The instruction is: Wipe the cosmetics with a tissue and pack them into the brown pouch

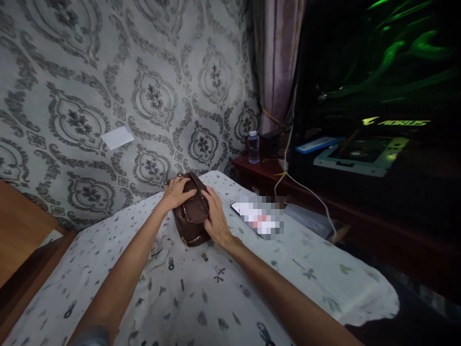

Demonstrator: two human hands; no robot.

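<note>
A brown leather bag point(192, 233) with gold-coloured zips stands on a bed covered by a white patterned sheet point(201, 307). My left hand point(175, 194) grips its upper left side, with the thumb lying across the front flap. On the opposite side, my right hand point(218, 218) is closed around the bag's right edge, its fingers near the zip along the top. Part of the bag's top and its far side are hidden behind my hands. Just right of my right hand lies a phone point(236, 207), its screen mostly blurred out.
A water bottle point(253, 148) stands on a dark red wooden desk point(239, 163) beyond the bed. A white cable point(306, 181) hangs down from it. At right is a dark glass-panelled case point(403, 120) with green light. A wooden board point(25, 230) borders the left side.
</note>
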